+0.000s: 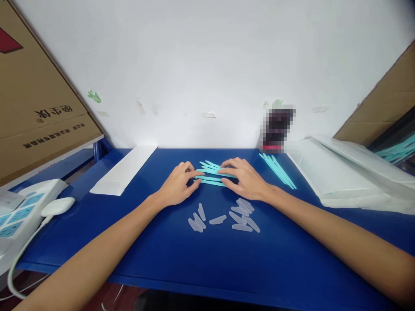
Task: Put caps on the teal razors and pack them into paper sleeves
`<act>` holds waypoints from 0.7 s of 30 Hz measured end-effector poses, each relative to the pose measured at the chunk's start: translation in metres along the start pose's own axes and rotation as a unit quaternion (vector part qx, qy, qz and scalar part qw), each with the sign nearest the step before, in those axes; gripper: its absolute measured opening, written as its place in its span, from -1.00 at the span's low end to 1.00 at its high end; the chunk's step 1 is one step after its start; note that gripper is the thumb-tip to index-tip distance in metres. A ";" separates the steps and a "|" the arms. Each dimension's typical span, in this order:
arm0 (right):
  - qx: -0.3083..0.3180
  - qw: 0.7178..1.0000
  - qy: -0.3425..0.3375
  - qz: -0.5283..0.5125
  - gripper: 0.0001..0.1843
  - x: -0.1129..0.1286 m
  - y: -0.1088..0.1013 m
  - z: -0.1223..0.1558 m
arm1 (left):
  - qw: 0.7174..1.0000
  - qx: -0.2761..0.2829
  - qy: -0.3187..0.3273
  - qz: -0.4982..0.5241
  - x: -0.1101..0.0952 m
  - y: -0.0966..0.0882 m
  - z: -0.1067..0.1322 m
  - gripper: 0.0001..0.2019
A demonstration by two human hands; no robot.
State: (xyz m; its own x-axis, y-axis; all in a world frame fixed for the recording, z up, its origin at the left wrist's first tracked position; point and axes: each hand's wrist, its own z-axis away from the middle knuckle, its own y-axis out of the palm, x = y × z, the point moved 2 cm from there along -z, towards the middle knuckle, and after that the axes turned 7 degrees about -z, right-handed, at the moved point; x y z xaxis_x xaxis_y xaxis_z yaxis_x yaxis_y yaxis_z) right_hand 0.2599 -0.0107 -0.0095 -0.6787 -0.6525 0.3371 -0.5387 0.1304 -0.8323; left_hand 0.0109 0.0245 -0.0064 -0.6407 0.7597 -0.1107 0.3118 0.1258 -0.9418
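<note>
Several thin turquoise sticks (213,183) lie on the blue table, between my two hands. At their left ends, my left hand (179,183) is closed in a loose pinch, thumb on the nearer sticks and index finger by the farther ones. My right hand (243,178) closes on the right ends in the same way, its fingers covering part of them. A narrow strip of table shows between the nearer and farther sticks. Closer to me lie small translucent tapered pieces: one group (196,222) on the left, a single piece (218,220), and another group (245,216) on the right.
More turquoise sticks (278,170) lie right of my right hand. A white strip (125,170) lies left, near a power strip (30,207) with a plugged-in cable. White packaging (333,185) is at right. Cardboard (42,82) stands left; a pixelated dark object (277,127) is by the wall.
</note>
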 end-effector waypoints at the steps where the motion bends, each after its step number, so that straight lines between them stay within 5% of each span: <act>1: 0.011 1.000 0.000 0.004 -0.60 0.000 0.000 -0.001 | 1.000 -0.007 -0.007 0.002 0.001 0.001 0.000 -0.59; 12: 0.050 0.998 0.022 0.003 -0.58 0.002 0.000 -0.001 | 0.998 0.060 0.013 0.025 -0.004 0.000 0.003 -0.54; 21: 0.055 0.998 0.026 0.007 -0.56 0.000 0.002 -0.002 | 0.996 0.054 -0.071 -0.001 0.000 0.004 0.003 -0.48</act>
State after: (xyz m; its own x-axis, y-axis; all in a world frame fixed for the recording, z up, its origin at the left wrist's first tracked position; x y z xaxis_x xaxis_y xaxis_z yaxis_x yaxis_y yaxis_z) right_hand 0.2578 -0.0094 -0.0099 -0.7119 -0.6114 0.3455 -0.4728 0.0536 -0.8795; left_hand 0.0104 0.0234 -0.0113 -0.7368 0.6602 -0.1454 0.2380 0.0521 -0.9699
